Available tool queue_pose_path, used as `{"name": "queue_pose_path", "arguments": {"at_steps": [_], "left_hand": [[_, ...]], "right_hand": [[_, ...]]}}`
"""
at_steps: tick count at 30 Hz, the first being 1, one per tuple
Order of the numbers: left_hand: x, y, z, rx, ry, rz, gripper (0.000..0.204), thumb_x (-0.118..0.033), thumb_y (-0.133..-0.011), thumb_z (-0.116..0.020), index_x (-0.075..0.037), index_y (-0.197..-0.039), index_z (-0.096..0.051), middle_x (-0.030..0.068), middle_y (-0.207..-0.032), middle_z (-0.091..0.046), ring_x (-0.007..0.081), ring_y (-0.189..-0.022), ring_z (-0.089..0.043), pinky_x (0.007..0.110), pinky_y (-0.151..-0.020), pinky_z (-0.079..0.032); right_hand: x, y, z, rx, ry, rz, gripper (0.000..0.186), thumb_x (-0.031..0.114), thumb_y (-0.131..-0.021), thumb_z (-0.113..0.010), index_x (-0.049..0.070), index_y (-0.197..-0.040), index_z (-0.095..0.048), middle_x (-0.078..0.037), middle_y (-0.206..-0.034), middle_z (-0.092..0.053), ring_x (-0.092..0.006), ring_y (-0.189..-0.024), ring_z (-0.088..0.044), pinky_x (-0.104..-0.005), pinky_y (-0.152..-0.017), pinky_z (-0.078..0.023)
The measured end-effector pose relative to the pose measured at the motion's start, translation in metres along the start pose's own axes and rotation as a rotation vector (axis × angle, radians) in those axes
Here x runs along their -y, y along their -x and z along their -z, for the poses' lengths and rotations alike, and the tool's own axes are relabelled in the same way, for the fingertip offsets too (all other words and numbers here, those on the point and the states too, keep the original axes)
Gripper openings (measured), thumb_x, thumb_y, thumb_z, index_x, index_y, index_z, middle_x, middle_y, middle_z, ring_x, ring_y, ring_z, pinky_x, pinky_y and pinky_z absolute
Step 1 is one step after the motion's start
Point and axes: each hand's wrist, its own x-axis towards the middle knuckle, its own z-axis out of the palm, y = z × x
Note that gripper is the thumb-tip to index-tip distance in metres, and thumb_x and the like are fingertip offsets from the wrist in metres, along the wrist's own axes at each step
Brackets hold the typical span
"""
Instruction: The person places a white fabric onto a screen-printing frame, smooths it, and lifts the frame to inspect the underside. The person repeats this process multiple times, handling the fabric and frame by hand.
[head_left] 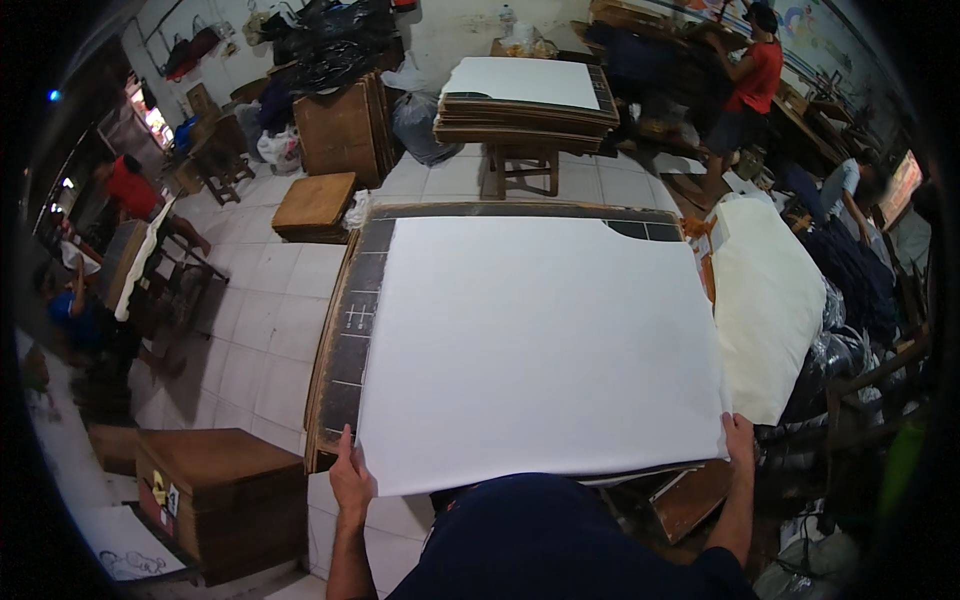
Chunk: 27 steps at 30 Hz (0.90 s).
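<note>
A large white cloth point(540, 340) lies spread over a dark board point(355, 350) marked with white lines. The board tops a stack, and a strip of it shows along the left and far edges. At the near left corner of the cloth, my left hand point(352, 478) grips the edge, one finger pointing up. My right hand point(739, 438) is closed on the near right corner. Between them the cloth's near edge hangs slightly past the board, against my dark shirt point(570, 545).
Beyond stands another stack of boards point(525, 125) on a wooden stool. A cream-coloured cloth bundle point(765, 300) lies at the right. Brown boards point(220, 465) are piled at near left. One person in red point(760, 75) stands far right; others work at the left and right.
</note>
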Motion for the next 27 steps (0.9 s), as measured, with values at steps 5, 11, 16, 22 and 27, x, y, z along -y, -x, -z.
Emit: {"name": "queue_pose_path", "arguments": {"at_steps": [5, 11, 16, 22, 27], "left_hand": [[-0.002, -0.001, -0.001, -0.037, 0.011, 0.05, 0.051, -0.009, -0.093, -0.056, -0.006, -0.143, -0.047, 0.0248, -0.079, -0.066, 0.0403, -0.067, -0.065, 0.043, -0.061, -0.049], [-0.022, 0.005, -0.019, -0.323, 0.097, 0.234, 0.05, -0.017, -0.096, -0.059, -0.008, -0.143, -0.046, 0.0175, -0.072, -0.066, 0.033, -0.065, -0.065, 0.043, -0.061, -0.048], [-0.013, 0.009, -0.026, -0.375, 0.178, 0.243, 0.048, -0.013, -0.098, -0.055, -0.004, -0.143, -0.044, 0.023, -0.097, -0.069, 0.0378, -0.082, -0.068, 0.043, -0.071, -0.051], [0.006, 0.007, -0.03, -0.508, 0.038, 0.019, 0.045, -0.01, -0.101, -0.048, -0.003, -0.144, -0.041, 0.0236, -0.102, -0.068, 0.0394, -0.084, -0.067, 0.042, -0.074, -0.051], [0.004, 0.015, -0.05, -0.53, 0.26, 0.471, 0.052, -0.016, -0.102, -0.051, -0.005, -0.149, -0.031, 0.0207, -0.099, -0.068, 0.0289, -0.078, -0.063, 0.036, -0.074, -0.05]], "right_hand": [[-0.004, -0.003, -0.001, -0.003, -0.028, 0.046, 0.038, 0.026, -0.096, -0.061, -0.006, -0.076, -0.057, -0.002, -0.062, -0.048, -0.01, -0.062, -0.041, -0.033, -0.056, -0.036], [-0.022, 0.001, -0.016, 0.059, -0.136, 0.0, 0.044, 0.035, -0.101, -0.057, -0.003, -0.077, -0.06, 0.002, -0.069, -0.053, -0.0075, -0.066, -0.044, -0.0281, -0.059, -0.038], [-0.036, 0.015, -0.021, -0.032, -0.149, 0.149, 0.041, 0.031, -0.101, -0.056, -0.006, -0.089, -0.065, -0.001, -0.072, -0.06, -0.0079, -0.069, -0.05, -0.0283, -0.063, -0.043], [-0.026, 0.02, -0.009, 0.042, -0.068, 0.097, 0.038, 0.031, -0.101, -0.056, -0.004, -0.089, -0.064, 0.0, -0.067, -0.057, -0.0072, -0.062, -0.048, -0.0284, -0.056, -0.04], [-0.015, 0.032, -0.011, 0.126, -0.115, -0.034, 0.039, 0.034, -0.102, -0.053, 0.0, -0.087, -0.066, 0.001, -0.061, -0.054, -0.0084, -0.047, -0.047, -0.0282, -0.042, -0.034]]}}
